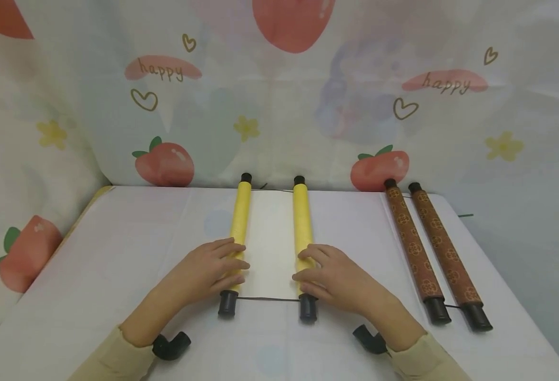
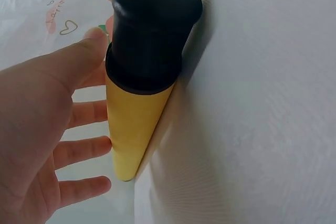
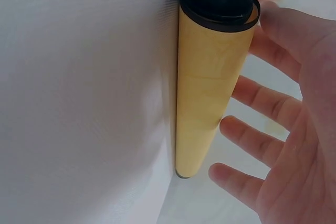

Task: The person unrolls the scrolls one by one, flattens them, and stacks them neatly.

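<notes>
A yellow scroll lies partly unrolled on the table, cream paper point(image 1: 271, 243) showing between its left roller point(image 1: 241, 211) and right roller point(image 1: 302, 211). Black knobs cap the roller ends, such as the near left knob point(image 1: 227, 305) and the near right knob point(image 1: 308, 309). Over the lower part of the left roller rests my left hand point(image 1: 210, 267), fingers spread and only slightly bent. My right hand point(image 1: 334, 275) lies likewise across the right roller. In both wrist views the fingers reach along the roller's side without wrapping round it; the left knob point(image 2: 152, 30) hides some of the left hand's contact.
To the right lies a second scroll with brown patterned rollers point(image 1: 413, 246), nearly rolled up, its two rollers side by side. A printed cloth point(image 1: 279, 106) hangs behind the white table point(image 1: 132, 254). Beside each sleeve sits a black curved piece point(image 1: 172, 346).
</notes>
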